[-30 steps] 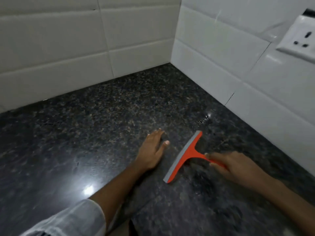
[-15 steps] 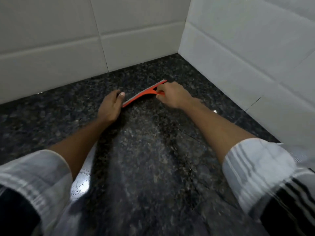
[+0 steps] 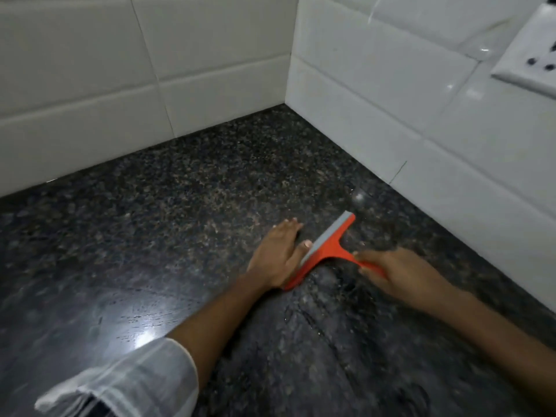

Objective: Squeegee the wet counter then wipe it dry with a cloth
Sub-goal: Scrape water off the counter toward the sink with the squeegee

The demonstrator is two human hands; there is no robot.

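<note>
Right hand [image 3: 400,273] grips the stiff, light squeegee [image 3: 323,251] by its handle, the best hold; left hand [image 3: 278,255] lies flat, empty, on the wet, slippery tabletop [image 3: 180,224].

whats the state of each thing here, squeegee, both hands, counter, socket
squeegee: blade down on the counter, held by its handle
right hand: fingers closed around the squeegee handle
left hand: open, flat on the counter, beside the blade
counter: wet, with streaks and droplets near the bright reflection
socket: on the wall tiles, nothing plugged in
</note>
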